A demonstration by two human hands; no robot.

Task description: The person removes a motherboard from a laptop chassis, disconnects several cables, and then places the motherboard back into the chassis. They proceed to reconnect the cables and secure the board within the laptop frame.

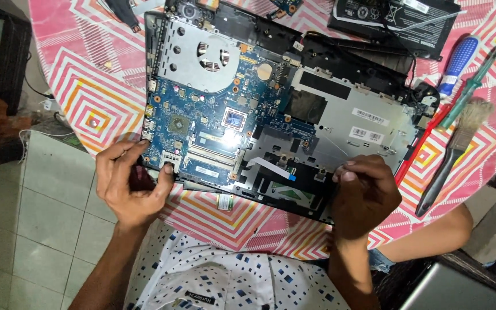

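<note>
Hands first: we see our left hand (130, 183) at the near left corner of the opened black laptop base (294, 123), fingers curled with the thumb pressed against the near left corner of the blue circuit board (202, 123), so the grip is clamped on the board's edge. Our right hand (363, 192) rests at the near edge of the laptop base, toward its right, with the fingertips bunched tightly together on the black frame; whether something small is pinched between them we cannot tell.

The laptop base lies across the middle of the round worktop with the pink, red and white zigzag cloth (87, 86), reaching almost to its near edge. On the board, a silver metal fan housing (199, 54) sits toward the far left corner, and a small square silver-framed chip (235, 119) sits near the board's centre. A grey metal plate (363, 117) covers the right half of the base.

Toward the far right edge of the worktop lies a flat black battery pack (391, 20). Just beside it, near the right edge, we see a blue-and-white handled screwdriver (457, 66), a green translucent screwdriver (469, 86), a thin red tool (423, 143) and a black-handled paintbrush with pale bristles (454, 152), all close together.
</note>
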